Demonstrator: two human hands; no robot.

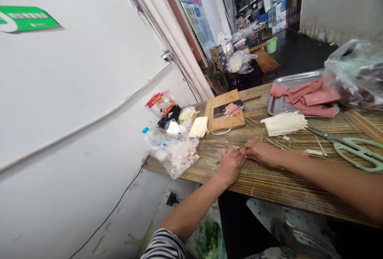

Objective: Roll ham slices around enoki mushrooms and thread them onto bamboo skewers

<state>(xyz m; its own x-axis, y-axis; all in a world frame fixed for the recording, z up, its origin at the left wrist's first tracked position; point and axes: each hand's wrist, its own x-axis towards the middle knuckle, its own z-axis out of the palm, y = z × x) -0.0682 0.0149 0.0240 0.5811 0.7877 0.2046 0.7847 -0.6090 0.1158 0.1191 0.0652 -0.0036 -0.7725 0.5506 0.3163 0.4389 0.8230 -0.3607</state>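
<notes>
My left hand (pixel 230 163) and my right hand (pixel 260 152) meet on the wooden table (pixel 269 183), fingers closed together round a small pink piece and a thin stick that I can barely make out. A bundle of pale bamboo skewers (pixel 284 123) lies just beyond my right hand. A wooden cutting board (pixel 223 111) further back carries a few skewered pink pieces (pixel 232 109). A metal tray (pixel 281 105) holds several flat pink meat slices (pixel 311 97).
Green-handled scissors (pixel 356 149) lie at the right. A second skewer bundle (pixel 199 127) and clear plastic bags (pixel 173 151) sit at the table's left end by the white wall. A large plastic bag (pixel 356 71) stands at the far right. Cluttered benches fill the background.
</notes>
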